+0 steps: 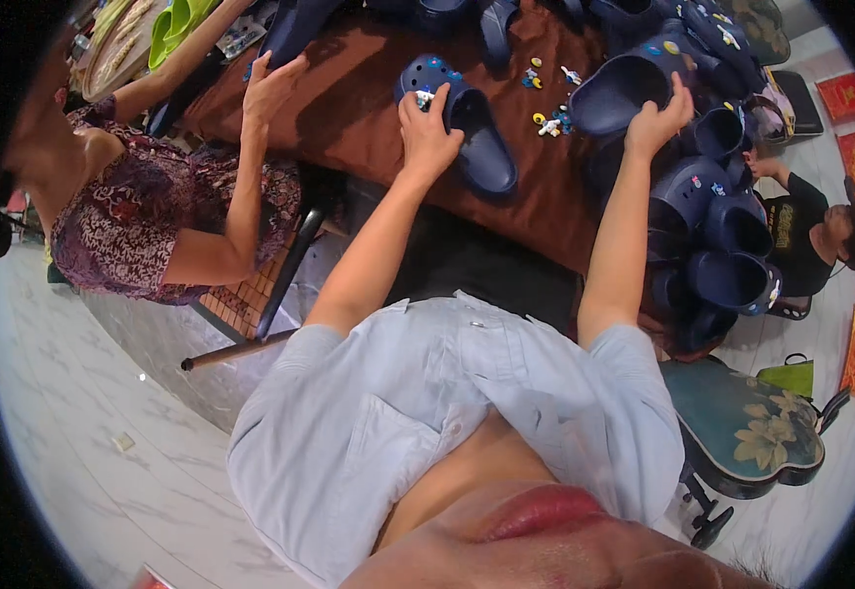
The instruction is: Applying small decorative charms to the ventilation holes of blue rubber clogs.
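Note:
A navy clog (486,152) lies on the brown cloth in front of me, its toe pointing away. My left hand (429,142) is over its upper, thumb and forefinger closed around a small white charm (426,98) there. Whether the charm is fully seated cannot be seen. Small blue charms sit farther up the toe. To the right, my right hand (658,123) grips the edge of another navy clog (616,96), which is tilted and has blue and yellow charms at its toe. Between the two clogs lie several loose charms (551,125).
Navy clogs (732,231) are piled at the right side of the brown-covered table (349,137). At left, a seated person (153,206) handles another navy clog (295,34). A second person (820,236) is beyond the pile. A green chair (742,422) stands at lower right.

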Demonstrator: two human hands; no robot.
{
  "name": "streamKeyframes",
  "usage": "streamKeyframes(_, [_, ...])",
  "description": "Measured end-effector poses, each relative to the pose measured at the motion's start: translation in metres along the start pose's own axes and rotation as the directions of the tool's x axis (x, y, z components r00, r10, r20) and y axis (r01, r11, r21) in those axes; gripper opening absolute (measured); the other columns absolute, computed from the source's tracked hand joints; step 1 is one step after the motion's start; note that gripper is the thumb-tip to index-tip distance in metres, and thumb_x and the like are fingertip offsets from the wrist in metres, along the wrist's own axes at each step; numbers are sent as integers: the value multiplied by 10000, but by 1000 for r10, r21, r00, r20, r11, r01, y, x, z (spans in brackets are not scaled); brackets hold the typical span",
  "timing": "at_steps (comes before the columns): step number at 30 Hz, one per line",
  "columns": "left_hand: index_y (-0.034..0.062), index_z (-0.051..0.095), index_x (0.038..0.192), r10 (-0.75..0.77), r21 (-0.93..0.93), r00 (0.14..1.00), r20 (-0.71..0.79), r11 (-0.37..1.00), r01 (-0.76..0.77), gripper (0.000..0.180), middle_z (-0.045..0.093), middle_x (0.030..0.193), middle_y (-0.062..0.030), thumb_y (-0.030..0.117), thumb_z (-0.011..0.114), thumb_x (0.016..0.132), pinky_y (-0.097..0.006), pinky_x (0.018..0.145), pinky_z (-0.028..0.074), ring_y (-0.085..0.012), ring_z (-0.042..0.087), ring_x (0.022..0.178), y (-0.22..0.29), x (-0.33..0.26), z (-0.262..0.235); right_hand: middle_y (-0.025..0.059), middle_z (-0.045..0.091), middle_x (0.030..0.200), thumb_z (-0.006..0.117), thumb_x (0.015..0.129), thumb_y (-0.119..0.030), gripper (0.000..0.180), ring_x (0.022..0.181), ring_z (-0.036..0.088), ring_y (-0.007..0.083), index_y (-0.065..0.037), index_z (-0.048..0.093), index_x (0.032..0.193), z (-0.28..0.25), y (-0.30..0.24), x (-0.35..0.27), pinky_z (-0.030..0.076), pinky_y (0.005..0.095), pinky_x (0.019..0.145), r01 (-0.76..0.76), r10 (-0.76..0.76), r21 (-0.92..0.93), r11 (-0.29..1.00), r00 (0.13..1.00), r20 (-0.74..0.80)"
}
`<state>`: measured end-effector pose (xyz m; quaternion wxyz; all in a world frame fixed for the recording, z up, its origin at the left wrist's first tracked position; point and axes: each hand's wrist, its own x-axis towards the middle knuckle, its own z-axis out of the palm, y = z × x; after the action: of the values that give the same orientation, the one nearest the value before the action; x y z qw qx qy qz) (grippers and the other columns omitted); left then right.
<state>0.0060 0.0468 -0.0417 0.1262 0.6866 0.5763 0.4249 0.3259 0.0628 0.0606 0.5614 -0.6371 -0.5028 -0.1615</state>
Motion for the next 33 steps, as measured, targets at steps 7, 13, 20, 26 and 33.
streamKeyframes(7, [123,607,1266,-108,-223,988,111,966,130,639,553,1225,-182,-64,562,656,-381,1037,416,-349,533,1175,-38,20,-20,127,578,1318,438,624,96,667,1303,484,254,-20,600,1260,-23,-29,-95,292,346,1139,-375,96,479,794,855,510])
streamKeyframes(13, [99,631,1228,-77,-264,995,71,960,93,614,554,1169,-183,-118,536,661,-394,1016,422,-362,545,1137,-34,11,-23,159,517,1361,428,642,80,652,1346,419,292,-54,622,1250,8,-43,-164,255,380,1157,-385,77,471,793,832,549])
streamKeyframes(20, [109,621,1252,28,-291,987,158,956,19,645,503,1200,-175,-134,542,659,-374,1020,414,-350,507,1163,-32,11,-21,165,473,1372,486,738,51,548,1330,421,315,-80,611,1255,35,-44,-181,285,394,1142,-360,102,395,845,834,542])
streamKeyframes(26, [119,615,1272,13,-300,983,184,953,44,597,517,1234,-163,-42,579,698,-364,1030,416,-330,524,1184,-29,10,-30,154,501,1332,601,910,-154,353,1242,485,279,-78,604,1255,24,-41,-180,378,373,1048,-388,158,369,844,839,521])
streamKeyframes(33, [52,669,1151,-138,-177,990,6,975,137,357,677,1078,-173,132,649,804,-393,910,502,-304,656,1022,-17,41,-55,110,652,858,587,966,-345,347,761,625,221,-9,630,1043,21,-16,-147,503,373,729,-699,489,327,636,693,530])
